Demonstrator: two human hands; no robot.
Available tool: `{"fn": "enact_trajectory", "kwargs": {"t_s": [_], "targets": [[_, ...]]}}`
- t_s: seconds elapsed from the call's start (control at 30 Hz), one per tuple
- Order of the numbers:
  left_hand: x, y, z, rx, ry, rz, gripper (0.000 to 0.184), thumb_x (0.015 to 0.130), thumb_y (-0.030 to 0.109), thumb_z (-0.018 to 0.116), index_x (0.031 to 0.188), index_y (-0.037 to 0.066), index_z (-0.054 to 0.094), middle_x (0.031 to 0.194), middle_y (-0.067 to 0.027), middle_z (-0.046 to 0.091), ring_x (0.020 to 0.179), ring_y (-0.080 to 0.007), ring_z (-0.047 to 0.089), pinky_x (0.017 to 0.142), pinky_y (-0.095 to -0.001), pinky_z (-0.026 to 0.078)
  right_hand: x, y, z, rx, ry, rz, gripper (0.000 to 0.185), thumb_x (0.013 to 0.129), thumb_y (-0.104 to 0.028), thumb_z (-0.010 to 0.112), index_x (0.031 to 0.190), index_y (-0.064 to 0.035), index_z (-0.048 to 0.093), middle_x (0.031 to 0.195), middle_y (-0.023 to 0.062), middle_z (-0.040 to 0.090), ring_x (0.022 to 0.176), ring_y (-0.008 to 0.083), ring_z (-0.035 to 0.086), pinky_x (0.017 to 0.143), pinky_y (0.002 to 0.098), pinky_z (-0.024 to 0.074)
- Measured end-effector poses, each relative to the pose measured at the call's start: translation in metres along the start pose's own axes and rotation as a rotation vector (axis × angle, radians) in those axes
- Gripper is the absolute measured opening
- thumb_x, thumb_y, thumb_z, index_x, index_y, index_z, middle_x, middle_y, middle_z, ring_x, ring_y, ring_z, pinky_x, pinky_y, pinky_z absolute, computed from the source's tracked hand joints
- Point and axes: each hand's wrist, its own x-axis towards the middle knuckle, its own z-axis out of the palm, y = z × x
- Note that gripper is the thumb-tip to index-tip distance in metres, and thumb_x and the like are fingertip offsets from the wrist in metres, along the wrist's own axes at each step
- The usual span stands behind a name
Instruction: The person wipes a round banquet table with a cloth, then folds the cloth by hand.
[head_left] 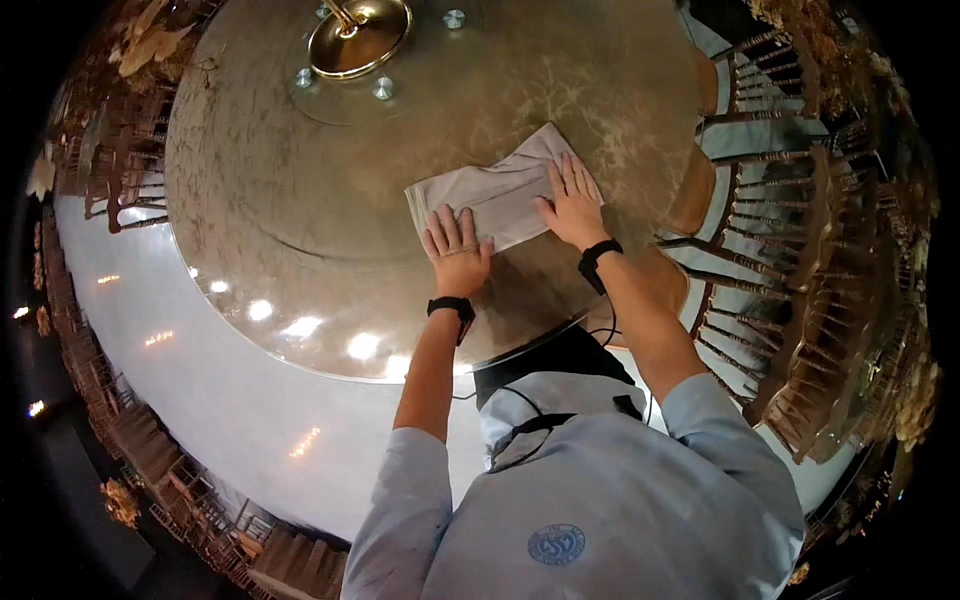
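A pale folded cloth [495,200] lies flat on the round, brown marbled table [330,170], near its front right part. My left hand [459,250] presses on the cloth's lower left part with its fingers spread. On the cloth's right part rests my right hand [573,203], its fingers stretched out and the thumb apart. Each wrist has a black band. Neither hand grips the cloth; both lie on top of it.
A gold-coloured stand base [360,38] is at the table's far side, with small clear knobs [383,88] around it. Wooden chairs with spindle backs [770,220] stand close along the right edge. More chairs [125,185] are at the far left.
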Motion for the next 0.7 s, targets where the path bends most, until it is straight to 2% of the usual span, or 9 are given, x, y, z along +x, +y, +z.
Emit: {"fn": "enact_trajectory", "kwargs": {"t_s": [0.2,0.37,0.5,0.57,0.7], "targets": [[-0.021,-0.001,0.001,0.005,0.011,0.026,0.066,0.09,0.047,0.046,0.143,0.008,0.037,0.15,-0.0244,0.023,0.138,-0.0465,0.017,0.109,-0.0608,0.013,-0.033,-0.003,-0.007,0.065,0.017,-0.022,0.065,0.094,-0.042,0.047,0.144,-0.0039,0.032,0.151,0.0204,0.026,0.141,0.0345,0.022,0.115,0.0438,0.0182],[-0.048,0.004,-0.001,0.022,0.02,0.066,0.065,0.09,0.047,0.046,0.141,0.008,0.04,0.149,-0.0251,0.027,0.137,-0.047,0.021,0.108,-0.0612,0.016,-0.066,-0.01,-0.002,0.079,0.081,-0.013,0.065,0.092,-0.04,0.049,0.143,-0.0026,0.033,0.15,0.0221,0.026,0.14,0.0373,0.022,0.115,0.045,0.0189],[-0.076,0.011,-0.002,-0.019,0.003,0.061,0.065,0.089,0.047,0.048,0.141,0.008,0.039,0.149,-0.0254,0.026,0.137,-0.0471,0.02,0.108,-0.0613,0.016,-0.099,-0.013,0.001,0.094,0.088,-0.001,0.065,0.091,-0.037,0.051,0.142,-0.0021,0.035,0.15,0.0236,0.026,0.139,0.0394,0.022,0.114,0.0471,0.0195],[-0.092,0.015,0.0,-0.05,0.023,0.039,0.064,0.089,0.045,0.047,0.141,0.009,0.04,0.15,-0.0226,0.027,0.139,-0.0446,0.017,0.11,-0.0596,0.012,-0.117,-0.016,0.003,0.096,0.111,-0.008,0.065,0.09,-0.037,0.052,0.142,-0.0019,0.035,0.149,0.0241,0.026,0.139,0.0398,0.023,0.113,0.0479,0.0197],[-0.132,0.021,-0.005,-0.056,0.027,0.063,0.065,0.087,0.044,0.049,0.141,0.009,0.04,0.149,-0.023,0.027,0.139,-0.0446,0.018,0.11,-0.0596,0.013,-0.155,-0.029,-0.002,0.09,0.131,-0.003,0.065,0.088,-0.035,0.053,0.141,-0.0015,0.036,0.147,0.026,0.028,0.137,0.0413,0.024,0.112,0.0499,0.0203]]}}
